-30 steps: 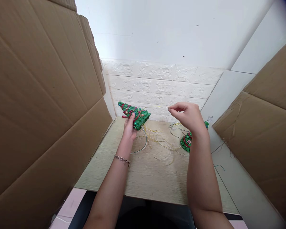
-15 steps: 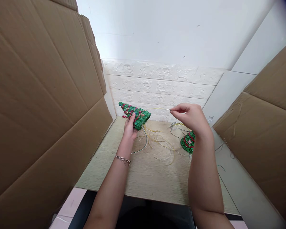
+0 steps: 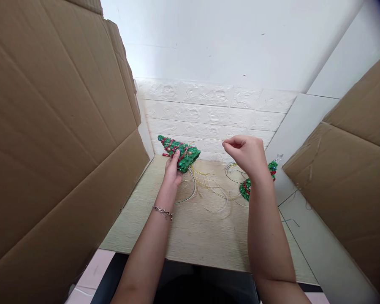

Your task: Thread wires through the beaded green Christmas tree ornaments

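My left hand (image 3: 173, 168) grips a small green Christmas tree ornament (image 3: 187, 157) with red garland and beads. The tree lies on its side in the hand, its tip to the left and its wide base to the right. From its surface a thin pale cord (image 3: 205, 139) arcs across to my right hand (image 3: 243, 153), which pinches the cord between thumb and fingertips above the table. Several loose white and yellow cords (image 3: 220, 196) trail from beneath the tree's base onto the table.
Behind my right forearm, partly hidden, stands a second green tree (image 3: 245, 190) with a clear star (image 3: 279, 158) on top. Cardboard walls rise at left (image 3: 66, 147) and right (image 3: 345, 169). A white brick-patterned wall (image 3: 209, 112) closes the back of the wooden table (image 3: 205, 240).
My right hand has moved slightly left and up, and the cord, nearly straight before, now bows upward. More of the second tree's top shows. My left hand and its tree stay in place.
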The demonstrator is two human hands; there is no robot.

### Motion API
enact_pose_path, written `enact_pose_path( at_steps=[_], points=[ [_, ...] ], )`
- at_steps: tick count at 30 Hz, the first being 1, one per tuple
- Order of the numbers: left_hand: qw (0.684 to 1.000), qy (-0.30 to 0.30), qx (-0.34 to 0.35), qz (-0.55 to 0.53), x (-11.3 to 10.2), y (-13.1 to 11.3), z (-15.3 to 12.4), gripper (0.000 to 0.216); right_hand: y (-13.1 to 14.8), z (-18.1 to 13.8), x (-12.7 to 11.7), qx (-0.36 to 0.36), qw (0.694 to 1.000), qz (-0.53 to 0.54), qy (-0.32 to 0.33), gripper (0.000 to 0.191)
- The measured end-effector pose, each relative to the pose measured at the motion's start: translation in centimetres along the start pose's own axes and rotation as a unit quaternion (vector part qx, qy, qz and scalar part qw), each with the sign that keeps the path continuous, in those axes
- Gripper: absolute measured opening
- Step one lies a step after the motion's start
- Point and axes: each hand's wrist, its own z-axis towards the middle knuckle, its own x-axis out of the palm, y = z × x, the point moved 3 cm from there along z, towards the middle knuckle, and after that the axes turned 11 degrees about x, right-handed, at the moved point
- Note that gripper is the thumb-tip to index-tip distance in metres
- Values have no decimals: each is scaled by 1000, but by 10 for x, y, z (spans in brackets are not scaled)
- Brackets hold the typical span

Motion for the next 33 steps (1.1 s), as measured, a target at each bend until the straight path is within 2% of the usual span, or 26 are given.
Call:
enact_pose_path(
  at_steps=[8, 15, 27, 33],
  points=[
    [1000, 8, -3, -6, 1, 0, 0, 21, -2, 1, 1, -5, 1000, -9, -13, 19],
    [1000, 10, 3, -7, 1, 0, 0, 16, -4, 1, -2, -5, 1000, -3, -18, 19],
    [1000, 7, -12, 2, 1, 2, -1, 20, 0, -1, 5, -42, 998, -40, -33, 20],
    [1000, 9, -6, -11, 1, 2, 0, 20, -5, 1, 1, -50, 997, -48, -37, 20]
  ],
)
